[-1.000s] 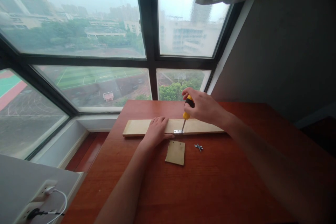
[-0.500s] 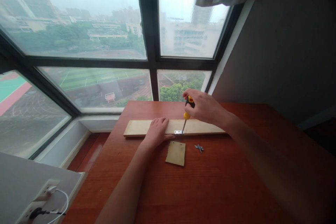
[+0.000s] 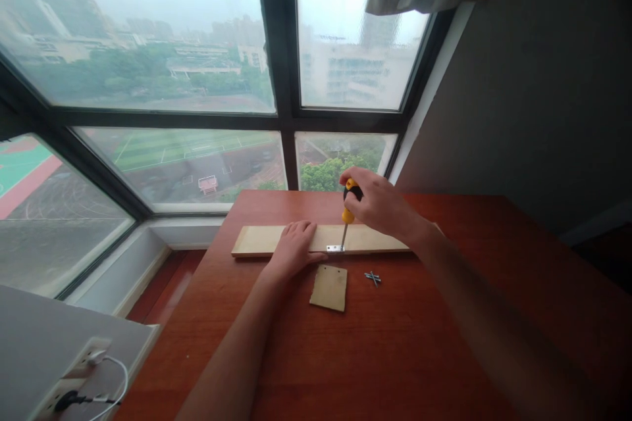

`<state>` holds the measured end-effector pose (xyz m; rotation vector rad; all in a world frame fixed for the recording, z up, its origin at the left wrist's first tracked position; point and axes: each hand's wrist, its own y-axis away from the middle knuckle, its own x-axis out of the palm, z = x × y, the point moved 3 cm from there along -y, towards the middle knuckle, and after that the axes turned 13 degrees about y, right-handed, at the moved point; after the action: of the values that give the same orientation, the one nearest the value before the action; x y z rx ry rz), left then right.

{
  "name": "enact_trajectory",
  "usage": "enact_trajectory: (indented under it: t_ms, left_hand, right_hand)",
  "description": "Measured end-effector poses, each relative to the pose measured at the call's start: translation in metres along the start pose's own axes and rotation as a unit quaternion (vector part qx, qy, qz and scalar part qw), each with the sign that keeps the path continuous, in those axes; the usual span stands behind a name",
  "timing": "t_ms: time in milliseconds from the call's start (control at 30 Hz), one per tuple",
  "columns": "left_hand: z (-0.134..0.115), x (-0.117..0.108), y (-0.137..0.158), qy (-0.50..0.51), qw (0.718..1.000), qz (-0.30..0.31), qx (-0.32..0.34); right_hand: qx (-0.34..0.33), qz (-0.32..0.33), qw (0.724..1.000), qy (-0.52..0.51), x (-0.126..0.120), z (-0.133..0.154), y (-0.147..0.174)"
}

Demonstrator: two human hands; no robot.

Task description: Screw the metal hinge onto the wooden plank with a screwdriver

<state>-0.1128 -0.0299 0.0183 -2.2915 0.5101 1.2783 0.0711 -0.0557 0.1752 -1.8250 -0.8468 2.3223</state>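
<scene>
A long pale wooden board [image 3: 257,240] lies across the red-brown table [image 3: 395,342] near the window. My left hand [image 3: 295,247] presses flat on the board, fingers together. My right hand [image 3: 378,204] grips a screwdriver with a yellow and black handle [image 3: 349,200], held almost upright. Its tip rests on a small metal bracket [image 3: 336,248] at the board's near edge. A small square of thin wood [image 3: 329,287] lies just in front of the board, and a few loose screws [image 3: 372,276] lie to its right.
A large window with a dark frame [image 3: 281,79] rises behind the table. A grey wall [image 3: 543,79] stands to the right. At the lower left, a white power strip with plugged cables [image 3: 79,381] sits on a grey surface.
My right hand has turned the screwdriver more upright and shifted slightly left. The left hand stays on the board.
</scene>
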Motion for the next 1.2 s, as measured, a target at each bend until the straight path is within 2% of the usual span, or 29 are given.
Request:
enact_trajectory:
  t_ms: [167,367,500,733,967,1133,1200]
  left_hand:
    - [-0.001,-0.002,0.001,0.002,1.000,0.003,-0.002]
    - [0.000,-0.002,0.000,0.002,1.000,0.005,0.003]
    - [0.001,-0.002,0.000,0.003,1.000,0.005,-0.001]
    - [0.003,-0.001,0.000,-0.007,1.000,0.002,0.007]
    - [0.005,0.001,0.000,-0.016,1.000,-0.001,0.008]
    - [0.006,0.002,0.000,-0.018,1.000,-0.004,0.013]
    - [0.006,0.002,0.000,-0.018,1.000,-0.003,0.011]
  right_hand:
    - [0.029,-0.053,0.998,0.014,0.001,0.003,0.000]
    - [0.045,-0.100,0.988,-0.112,0.007,-0.003,0.002]
    - [0.053,-0.091,0.981,-0.166,0.009,-0.004,0.007]
    - [0.071,-0.149,0.984,-0.072,0.012,-0.004,0.011]
    - [0.047,-0.140,0.977,-0.153,0.016,-0.005,0.012]
    - [0.087,-0.151,0.984,-0.034,0.017,-0.007,0.014]
    - [0.093,-0.149,0.983,-0.044,0.018,-0.008,0.014]
